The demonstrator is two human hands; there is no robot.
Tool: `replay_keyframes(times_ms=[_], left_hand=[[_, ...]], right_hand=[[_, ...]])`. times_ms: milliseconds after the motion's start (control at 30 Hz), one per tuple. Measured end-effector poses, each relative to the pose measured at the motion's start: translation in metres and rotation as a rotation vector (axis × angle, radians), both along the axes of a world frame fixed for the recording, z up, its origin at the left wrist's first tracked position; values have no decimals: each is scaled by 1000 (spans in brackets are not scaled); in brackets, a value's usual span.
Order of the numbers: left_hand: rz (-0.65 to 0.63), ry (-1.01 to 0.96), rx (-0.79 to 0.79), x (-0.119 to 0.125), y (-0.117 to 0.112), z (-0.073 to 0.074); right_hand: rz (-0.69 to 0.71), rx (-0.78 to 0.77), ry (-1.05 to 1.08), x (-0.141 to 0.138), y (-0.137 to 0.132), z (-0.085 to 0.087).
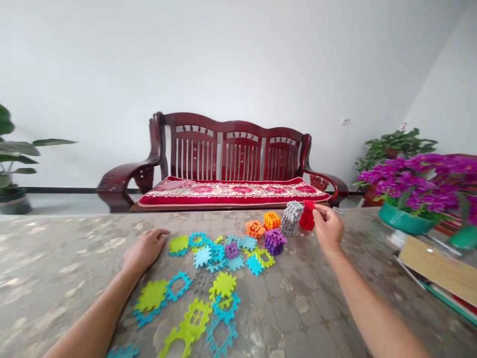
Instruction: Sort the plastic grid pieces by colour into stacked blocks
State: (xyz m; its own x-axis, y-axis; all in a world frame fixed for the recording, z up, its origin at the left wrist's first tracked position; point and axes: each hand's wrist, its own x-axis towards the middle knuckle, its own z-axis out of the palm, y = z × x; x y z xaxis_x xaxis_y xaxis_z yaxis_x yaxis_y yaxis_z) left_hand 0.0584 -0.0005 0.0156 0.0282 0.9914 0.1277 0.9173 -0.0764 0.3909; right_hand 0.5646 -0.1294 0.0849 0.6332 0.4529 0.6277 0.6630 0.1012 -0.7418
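Note:
My right hand [328, 226] pinches the upper edge of a red stack of notched interlocking tiles [307, 216] at the table's far side. Whether it grips one tile or several is hidden. A tall grey tile stack [292, 217] stands just left of the red one. Nearby are a purple stack [275, 241] and two orange stacks [272, 220]. My left hand [146, 249] rests on the table with fingers stretched out, holding nothing. Beside its fingertips lies a lime-green tile [179, 244]. Loose blue tiles [217, 252] and lime-green window tiles [196, 318] are scattered between my forearms.
The patterned table [298, 303] carries everything. At right stand a teal pot [406, 219] of purple flowers and a brown cardboard piece [439, 266] over other flat items. A wooden bench [238, 149] with a red cover is behind the table. Potted plants flank it.

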Motion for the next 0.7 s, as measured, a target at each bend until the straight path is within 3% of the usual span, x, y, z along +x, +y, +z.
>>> replay_keyframes(times_ms=[67,200,300,500,700], left_hand=[[-2,-82,34,-3,0,-1],[-87,-254,46,-11,-3,-6],[-156,-360,45,-18,-9,-13],[-155,-279,86,-21,-31,-19],[-60,-79,69,13,-48,-8]], right_hand=[[153,1,23,-42,-18,-5],[483,-233,17,-129,-59,-26],[620,-404,-91,-176,-82,-47],[739,-697,-406,-219,-99,-78],[812,-657,-471,-242,-85,-79]])
